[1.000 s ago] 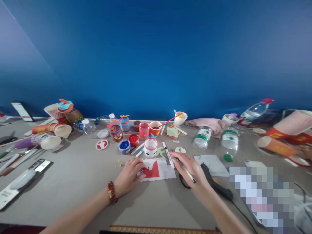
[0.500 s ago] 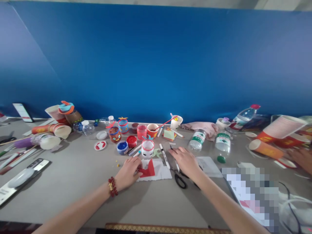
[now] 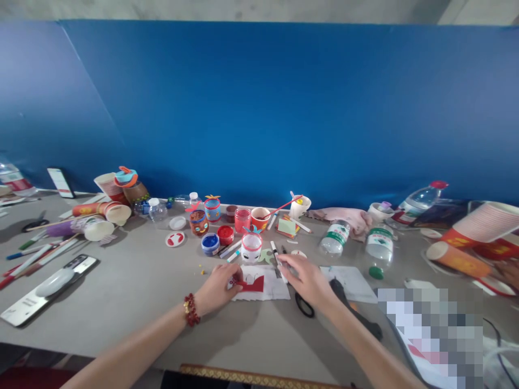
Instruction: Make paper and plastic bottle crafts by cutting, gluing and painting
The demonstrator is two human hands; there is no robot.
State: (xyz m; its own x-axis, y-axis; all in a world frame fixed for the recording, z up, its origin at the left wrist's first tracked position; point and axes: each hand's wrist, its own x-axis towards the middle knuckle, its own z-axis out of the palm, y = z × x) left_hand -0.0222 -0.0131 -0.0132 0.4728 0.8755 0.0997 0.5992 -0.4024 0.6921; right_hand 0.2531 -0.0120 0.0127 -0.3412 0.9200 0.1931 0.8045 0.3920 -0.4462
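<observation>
My left hand (image 3: pixel 221 286) is closed at the left end of a red paper cutout (image 3: pixel 253 283), pressing it over a white paper sheet (image 3: pixel 279 292). My right hand (image 3: pixel 306 278) reaches over the table with thumb and fingers apart, its fingertips beside a white marker (image 3: pixel 274 249) with a black cap. Below that hand lies a pair of scissors (image 3: pixel 304 306) with black handles, partly hidden. Just behind the sheet stands a small white jar (image 3: pixel 251 248) with a red rim, drawn eyes and blue leaf shapes on top. A pale green cutout (image 3: pixel 266 256) lies beside the jar.
Behind are open blue paint (image 3: pixel 210 244), red paint (image 3: pixel 225 234), decorated jars (image 3: pixel 199 222) and a paper cup (image 3: pixel 260 218). Plastic bottles (image 3: pixel 379 248) stand at right, near another person's hand (image 3: pixel 508 273). A phone (image 3: pixel 51 289) and several brushes and pens (image 3: pixel 38 259) lie left.
My right hand has shifted from a pen-like tool to beside the black-capped marker. The red cutout now lies flatter under my left hand. The view has shifted slightly left.
</observation>
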